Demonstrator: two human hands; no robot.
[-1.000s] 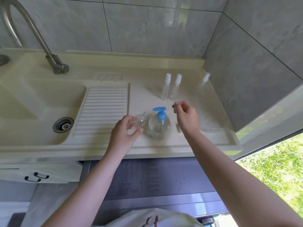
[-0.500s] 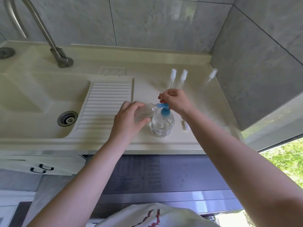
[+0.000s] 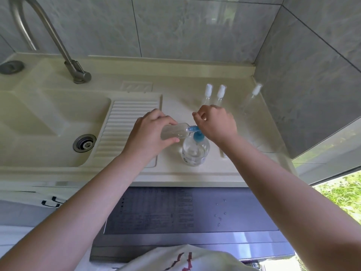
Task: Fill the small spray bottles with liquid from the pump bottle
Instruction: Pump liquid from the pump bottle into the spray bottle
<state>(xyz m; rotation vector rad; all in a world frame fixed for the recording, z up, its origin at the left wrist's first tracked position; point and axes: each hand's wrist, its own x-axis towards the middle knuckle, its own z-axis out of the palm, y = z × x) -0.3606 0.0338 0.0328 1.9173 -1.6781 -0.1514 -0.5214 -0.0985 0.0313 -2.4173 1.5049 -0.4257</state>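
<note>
Cream countertop [image 3: 175,173] with a moulded ribbed drainboard [image 3: 125,130]. The clear pump bottle [image 3: 196,152] stands upright right of the drainboard. Behind it, two capped small spray bottles [image 3: 214,93] stand side by side; a third spray bottle [image 3: 254,96] stands farther right, near the wall.

Both bare forearms reach forward, converging. Left grip [image 3: 154,132]: fingers curled around a small bottle [image 3: 174,131] held nearly horizontal. Right grip [image 3: 214,124]: knuckles up, wrist bent, fingers curled, pressing down on a blue pump head [image 3: 193,129].
</note>
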